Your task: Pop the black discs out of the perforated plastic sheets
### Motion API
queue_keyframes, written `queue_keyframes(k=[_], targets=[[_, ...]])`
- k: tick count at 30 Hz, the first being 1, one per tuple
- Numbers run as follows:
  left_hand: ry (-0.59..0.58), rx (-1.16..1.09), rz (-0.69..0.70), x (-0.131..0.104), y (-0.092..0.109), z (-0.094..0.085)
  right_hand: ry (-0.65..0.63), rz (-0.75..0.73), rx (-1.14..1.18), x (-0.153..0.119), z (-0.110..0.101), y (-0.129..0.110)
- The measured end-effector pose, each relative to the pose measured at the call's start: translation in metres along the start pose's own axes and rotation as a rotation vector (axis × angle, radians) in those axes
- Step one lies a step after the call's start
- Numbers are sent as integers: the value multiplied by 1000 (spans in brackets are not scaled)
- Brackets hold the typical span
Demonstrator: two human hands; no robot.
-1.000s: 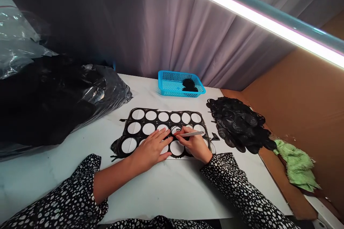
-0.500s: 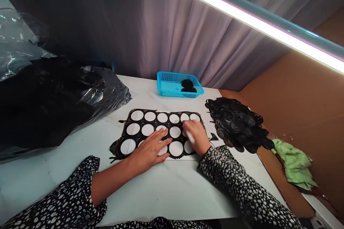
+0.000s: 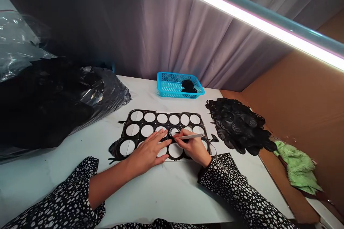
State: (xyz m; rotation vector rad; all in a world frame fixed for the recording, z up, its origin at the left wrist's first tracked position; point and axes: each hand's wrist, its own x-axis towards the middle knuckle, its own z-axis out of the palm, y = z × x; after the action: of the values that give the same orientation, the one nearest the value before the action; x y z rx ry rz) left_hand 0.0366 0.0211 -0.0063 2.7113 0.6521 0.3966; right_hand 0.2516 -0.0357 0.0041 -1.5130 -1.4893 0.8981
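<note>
A black rubbery sheet point(image 3: 154, 123) with rows of round holes lies on the table, the white surface showing through the holes. My left hand point(image 3: 150, 150) rests flat on its lower middle part, fingers stretched out and holding nothing. In a pinch, my right hand point(image 3: 195, 148) grips a slim pale pen-like tool point(image 3: 191, 136), whose exact kind I cannot make out. Its fingertips are at a middle-row hole, where thin black loops point(image 3: 174, 131) show. My left hand covers some holes.
A blue perforated basket point(image 3: 169, 94) holding black pieces stands at the back. To the right is a heap of black round pieces point(image 3: 236, 125), with a green cloth point(image 3: 298, 168) beyond. A large plastic bag point(image 3: 107, 89) of black material fills the left. A lit tube lamp point(image 3: 242, 18) crosses above.
My right hand has shifted left and its tool now points sideways across the sheet. Thin black loops now show at the middle-row hole. My left hand has stayed nearly still.
</note>
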Motion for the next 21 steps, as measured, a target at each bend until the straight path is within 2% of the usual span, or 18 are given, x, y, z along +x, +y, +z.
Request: queue_keyframes(k=[7,12,14,15,17,19,21], targets=[[12,-29,2,0,2,-3,23,-85,-129,0,-1,2],[-15,-26,-2,2,2,-6,-35,-375,-541,-7,10,2],[-14,-13,0,2,1,-5,-53,-465,-676,-3,5,2],[-8,-11,2,1,0,-5,-21,-468,-714,2,-3,4],[16,-15,7,-1,0,-3,139,-390,-731,17,-28,8],[43,-22,13,-4,1,-3,398,-221,-684,34,-63,15],[52,-12,15,-4,3,-5,552,-86,-595,48,-96,20]])
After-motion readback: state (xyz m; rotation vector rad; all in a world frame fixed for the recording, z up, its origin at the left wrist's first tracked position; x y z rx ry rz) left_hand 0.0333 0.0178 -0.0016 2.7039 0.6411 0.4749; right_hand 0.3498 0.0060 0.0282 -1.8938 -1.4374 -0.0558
